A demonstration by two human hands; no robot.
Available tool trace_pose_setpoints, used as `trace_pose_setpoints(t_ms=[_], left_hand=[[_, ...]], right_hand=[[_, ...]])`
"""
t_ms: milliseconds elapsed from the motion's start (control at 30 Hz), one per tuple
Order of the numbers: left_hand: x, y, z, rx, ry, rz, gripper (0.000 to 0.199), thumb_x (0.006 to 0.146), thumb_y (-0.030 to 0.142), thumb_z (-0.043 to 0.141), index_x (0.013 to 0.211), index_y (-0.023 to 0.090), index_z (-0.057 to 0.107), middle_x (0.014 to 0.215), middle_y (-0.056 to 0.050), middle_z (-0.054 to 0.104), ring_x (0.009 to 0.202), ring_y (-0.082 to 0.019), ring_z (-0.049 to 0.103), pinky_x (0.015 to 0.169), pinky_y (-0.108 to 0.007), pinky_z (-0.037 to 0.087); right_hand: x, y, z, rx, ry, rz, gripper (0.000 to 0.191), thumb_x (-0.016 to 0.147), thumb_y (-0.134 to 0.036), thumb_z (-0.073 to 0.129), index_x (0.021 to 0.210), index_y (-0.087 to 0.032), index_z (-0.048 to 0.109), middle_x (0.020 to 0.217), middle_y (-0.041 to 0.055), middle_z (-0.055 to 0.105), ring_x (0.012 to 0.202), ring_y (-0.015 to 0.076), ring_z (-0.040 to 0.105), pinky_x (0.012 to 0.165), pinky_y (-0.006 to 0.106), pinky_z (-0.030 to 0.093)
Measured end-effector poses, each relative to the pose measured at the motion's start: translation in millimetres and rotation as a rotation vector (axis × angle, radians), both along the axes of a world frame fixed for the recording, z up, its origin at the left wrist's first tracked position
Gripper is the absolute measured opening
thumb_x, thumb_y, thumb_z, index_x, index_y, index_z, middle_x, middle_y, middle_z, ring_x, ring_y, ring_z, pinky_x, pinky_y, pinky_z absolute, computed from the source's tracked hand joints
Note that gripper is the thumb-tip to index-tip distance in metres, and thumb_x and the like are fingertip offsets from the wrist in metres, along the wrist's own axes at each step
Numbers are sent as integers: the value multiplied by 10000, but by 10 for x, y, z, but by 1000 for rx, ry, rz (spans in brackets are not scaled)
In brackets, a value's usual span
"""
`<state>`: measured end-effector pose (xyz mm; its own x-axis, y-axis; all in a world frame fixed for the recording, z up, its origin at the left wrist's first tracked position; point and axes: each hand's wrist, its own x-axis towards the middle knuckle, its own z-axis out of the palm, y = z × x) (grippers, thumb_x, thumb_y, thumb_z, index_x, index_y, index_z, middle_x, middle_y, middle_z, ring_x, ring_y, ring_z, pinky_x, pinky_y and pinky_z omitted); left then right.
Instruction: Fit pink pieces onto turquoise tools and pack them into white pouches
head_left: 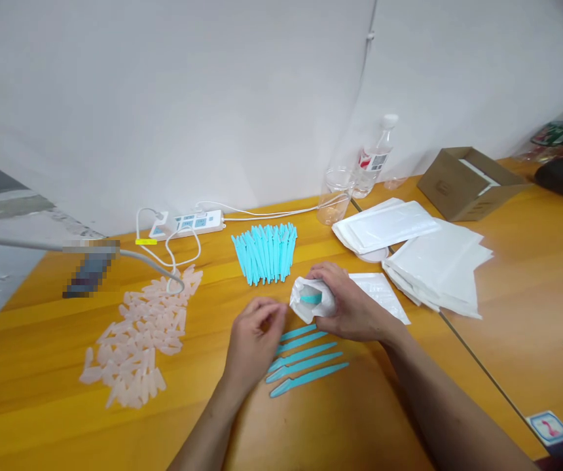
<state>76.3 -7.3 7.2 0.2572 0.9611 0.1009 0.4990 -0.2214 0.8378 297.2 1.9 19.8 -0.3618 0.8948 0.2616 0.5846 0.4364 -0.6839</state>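
At the frame's centre, white pouch (306, 313): I had it over the bench (40, 386), tilted, its crumpled mouth open toward me, and a blue piece (311, 298) showed inside.
Right fingers (328, 271): clamped on the pouch's right side, thumb below, the others over the top.
Left fingers (256, 311): curled just left of the pouch, thumb and forefinger tips close together; I could not tell whether they met or pinched anything.
Row of blue tools (306, 355): five that I could see, slim and roughly parallel, just below the pouch in the frame, the upper ones partly covered by my hands.
Blue bundle (265, 254): many more such pieces, packed side by side, above my left fingers in the frame.
Pale pink pieces (139, 314): a loose spread at the left of the frame, well apart from my fingers.
Flat white packet (382, 294): right of centre, partly hidden behind my right hand.
White packet stacks (438, 261): overlapping, farther right.
Brown box (451, 190): open, upper right.
Bottle (372, 160) and clear cup (334, 196): near the wall, upper middle right.
Power strip (198, 222): upper left of centre, with cables plugged in.
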Motion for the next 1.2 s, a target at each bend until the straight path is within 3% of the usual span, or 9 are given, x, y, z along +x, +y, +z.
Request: trace_pose_setpoints(t_ms=[100, 267, 400, 567, 767, 867, 967, 1067, 1200], left_hand=[[43, 50, -38, -1, 319, -231, 131, 876, 272, 675, 895, 286, 804, 945, -38, 708, 891, -226, 645, 786, -361, 488], [1, 92, -31, 96, 418, -282, 125, 881, 211, 639, 858, 235, 759, 921, -58, 712, 928, -246, 632, 818, -387, 483], [-360, 118, 151, 22, 140, -1, 213, 934, 290, 586, 1131, 240, 649, 890, -26, 684, 757, -172, 658, 705, -312, 536], [-474, 77, 455, -96, -422, 235, 794, 868, 335, 703, 1527, 353, 259, 952, 17, 626, 686, -140, 716, 713, -340, 630], [-66, -9, 377, -35, -528, 406, 543, 921, 397, 654, 1406, 285, 437, 801, 27, 651, 712, -170, 719, 686, -325, 620], [119, -79, 232, -10, -303, 253, 373, 994, 423, 523, 1333, 282, 589, 1115, -72, 698, 1048, -221, 674, 978, -445, 529], [163, -146, 118, 12, -93, 75, 374, 1011, 413, 480, 1342, 318, 626, 1476, -83, 488, 1326, -261, 486, 1144, -493, 357], [66, -172, 39, 23, -78, 161, 370, 1024, 383, 452, 1334, 291, 631, 1314, -88, 580, 1229, -229, 550, 1055, -417, 438], [24, -156, -63, -44, 218, -151, 183, 921, 315, 634, 1016, 282, 786, 1006, -47, 700, 972, -226, 641, 855, -362, 495]], right_hand=[[-1, 0, 32, 5, 3, 3, 536, 674, -131, 707, 1153, -243, 492, 1154, 81, 557, 1084, 286, 524, 929, 456, 437], [-3, -9, 61, -3, 19, -14, 550, 653, -112, 693, 1147, -249, 495, 1148, 75, 560, 1072, 285, 533, 924, 448, 444], [9, -10, 70, -9, 28, -25, 564, 637, -91, 677, 1146, -252, 492, 1153, 76, 556, 1077, 285, 531, 942, 455, 441], [-15, -17, 26, -20, 12, -4, 568, 654, -125, 704, 1166, -247, 490, 1179, 84, 556, 1093, 290, 525, 947, 468, 436], [-62, -24, 11, -4, 5, 14, 545, 678, -144, 709, 1162, -249, 480, 1177, 85, 560, 1087, 287, 528, 933, 463, 441], [-79, -26, 9, 10, 6, 30, 555, 663, -125, 706, 1151, -249, 472, 1164, 81, 560, 1074, 284, 528, 922, 455, 442], [-79, -28, 5, 11, 17, 25, 525, 679, -129, 702, 1136, -249, 471, 1142, 77, 563, 1065, 278, 529, 912, 439, 442], [-53, -26, 5, -1, 11, 1, 533, 664, -116, 696, 1129, -244, 469, 1142, 78, 561, 1062, 277, 528, 922, 438, 435], [-22, -31, -2, -27, 26, -32, 550, 675, -168, 702, 1160, -233, 452, 1193, 91, 553, 1107, 284, 525, 960, 453, 420]])
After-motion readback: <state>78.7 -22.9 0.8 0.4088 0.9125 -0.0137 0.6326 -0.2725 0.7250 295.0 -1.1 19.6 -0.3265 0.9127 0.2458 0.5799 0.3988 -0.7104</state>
